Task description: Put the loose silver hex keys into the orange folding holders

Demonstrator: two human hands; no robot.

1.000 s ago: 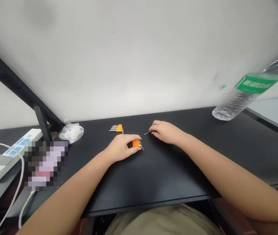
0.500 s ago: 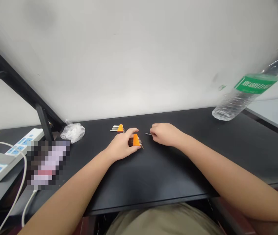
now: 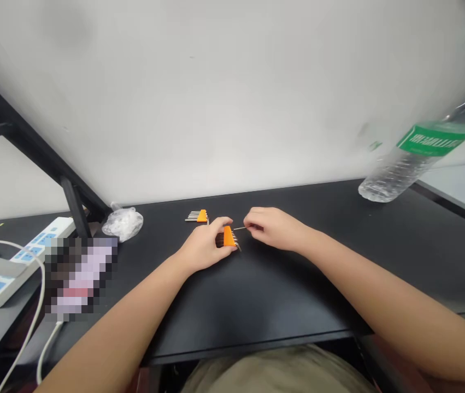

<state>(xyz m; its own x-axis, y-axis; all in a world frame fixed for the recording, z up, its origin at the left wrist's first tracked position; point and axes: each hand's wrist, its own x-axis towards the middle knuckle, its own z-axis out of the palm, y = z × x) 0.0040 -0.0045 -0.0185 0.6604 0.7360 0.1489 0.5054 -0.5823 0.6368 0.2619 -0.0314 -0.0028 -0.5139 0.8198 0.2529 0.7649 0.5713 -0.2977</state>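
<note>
Orange holder [image 3: 229, 237], wedge-shaped, bristling with bent silvery ends [image 3: 237, 245], sits pinched in the left hand [image 3: 203, 246], nearer and right of a similar set [image 3: 202, 215]; the right hand [image 3: 272, 226] grips a slim rod [image 3: 239, 228] (tip just beside the holder!).

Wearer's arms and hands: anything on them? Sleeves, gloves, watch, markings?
Left hand and right hand: no gloves. Left forearm and right forearm: no sleeve, watch, cable or marking visible. Rings: none I can make out.
</note>
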